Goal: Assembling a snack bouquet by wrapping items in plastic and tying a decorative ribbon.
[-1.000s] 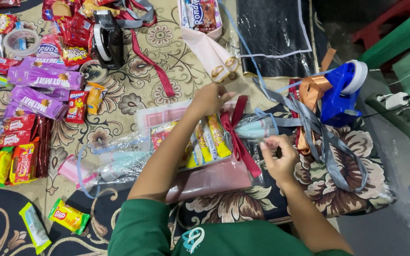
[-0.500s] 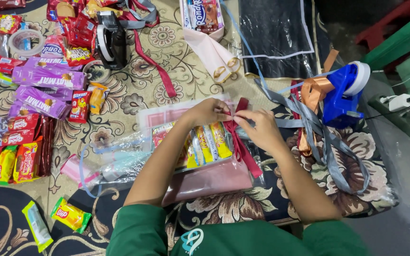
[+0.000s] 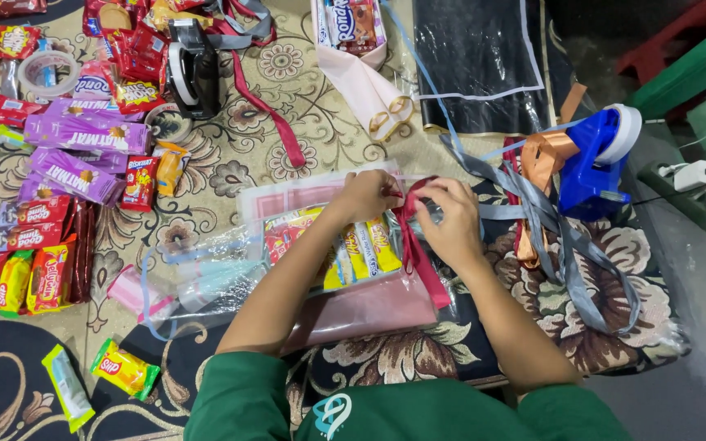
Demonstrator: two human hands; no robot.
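A: Where both hands meet at frame centre, what is held?

B: Left hand (image 3: 372, 196) and right hand (image 3: 449, 219) each pinch the dark red ribbon (image 3: 416, 245) at the neck of a clear snack bag (image 3: 320, 253).

A: Surroundings?

B: Blue tape dispenser (image 3: 594, 159) at 2 o'clock; purple wafer packs (image 3: 75, 155) at 10 o'clock on the carpet (image 3: 288, 90).

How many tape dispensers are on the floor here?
2: a black dispenser up left among the snack packs, and a blue dispenser right of the hands, beside loose ribbons. More may be hidden.
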